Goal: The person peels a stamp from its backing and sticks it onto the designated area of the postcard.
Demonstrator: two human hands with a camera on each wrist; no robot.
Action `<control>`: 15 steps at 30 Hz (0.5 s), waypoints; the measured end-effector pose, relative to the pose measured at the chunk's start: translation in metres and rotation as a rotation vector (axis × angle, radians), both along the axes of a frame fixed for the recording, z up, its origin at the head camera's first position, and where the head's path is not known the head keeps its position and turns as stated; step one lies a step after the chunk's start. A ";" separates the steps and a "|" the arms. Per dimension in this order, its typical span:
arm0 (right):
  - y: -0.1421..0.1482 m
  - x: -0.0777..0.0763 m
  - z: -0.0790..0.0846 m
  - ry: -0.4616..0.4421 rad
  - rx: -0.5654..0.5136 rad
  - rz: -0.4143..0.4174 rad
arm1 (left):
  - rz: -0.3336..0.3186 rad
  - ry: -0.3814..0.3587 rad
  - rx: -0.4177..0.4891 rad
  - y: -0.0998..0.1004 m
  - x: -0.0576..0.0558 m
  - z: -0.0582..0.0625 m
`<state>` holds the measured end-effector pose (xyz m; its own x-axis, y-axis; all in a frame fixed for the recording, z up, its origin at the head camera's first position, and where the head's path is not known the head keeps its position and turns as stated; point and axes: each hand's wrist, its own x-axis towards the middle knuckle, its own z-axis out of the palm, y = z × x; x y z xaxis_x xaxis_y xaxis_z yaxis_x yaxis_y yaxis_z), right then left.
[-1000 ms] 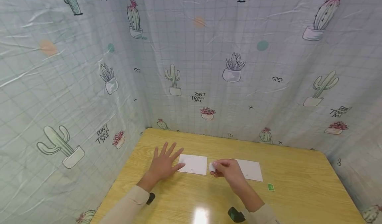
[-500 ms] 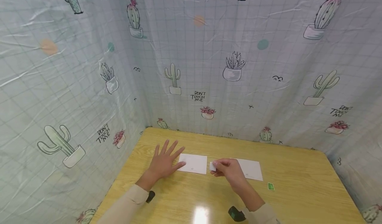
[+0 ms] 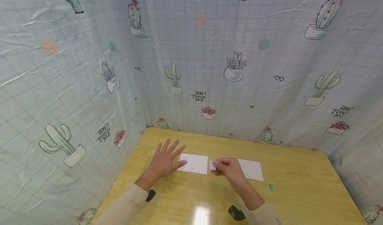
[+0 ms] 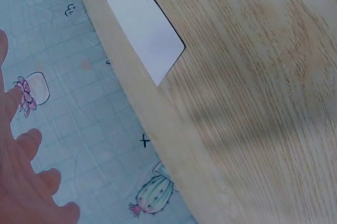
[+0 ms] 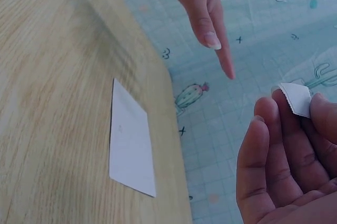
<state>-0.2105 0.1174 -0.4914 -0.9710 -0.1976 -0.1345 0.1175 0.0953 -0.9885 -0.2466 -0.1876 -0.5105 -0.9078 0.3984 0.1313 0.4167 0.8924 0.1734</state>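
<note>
My right hand [image 3: 231, 171] pinches a small white stamp [image 5: 296, 99] between thumb and fingertips. Its zigzag-cut edge and plain white side show in the right wrist view. My left hand [image 3: 164, 163] hovers over the table with fingers spread, holding nothing; in the head view its thumb overlaps the left corner of a white rectangular card [image 3: 196, 164]. A second white card [image 3: 252, 170] lies to the right, partly hidden behind my right hand. Each card bears a small faint mark near its front edge. Whether they are envelopes, I cannot tell.
A green stamp with a white border [image 3: 271, 186] lies on the wooden table [image 3: 302, 185], right of the second card. Behind the table and along its left side hangs a cactus-print curtain [image 3: 191, 58].
My left hand has risen slightly and shifted a little forward. The right hand keeps its pinch on the stamp in nearly the same place. The cards and the green stamp have stayed put.
</note>
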 end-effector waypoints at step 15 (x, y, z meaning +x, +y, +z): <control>-0.007 -0.005 0.000 -0.007 0.008 -0.045 | -0.030 -0.130 0.188 0.005 0.000 0.000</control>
<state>-0.2159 0.1099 -0.4919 -0.9779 -0.1525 -0.1429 0.1291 0.0974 -0.9868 -0.2470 -0.1829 -0.5107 -0.9100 0.4050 0.0885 0.4058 0.8267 0.3897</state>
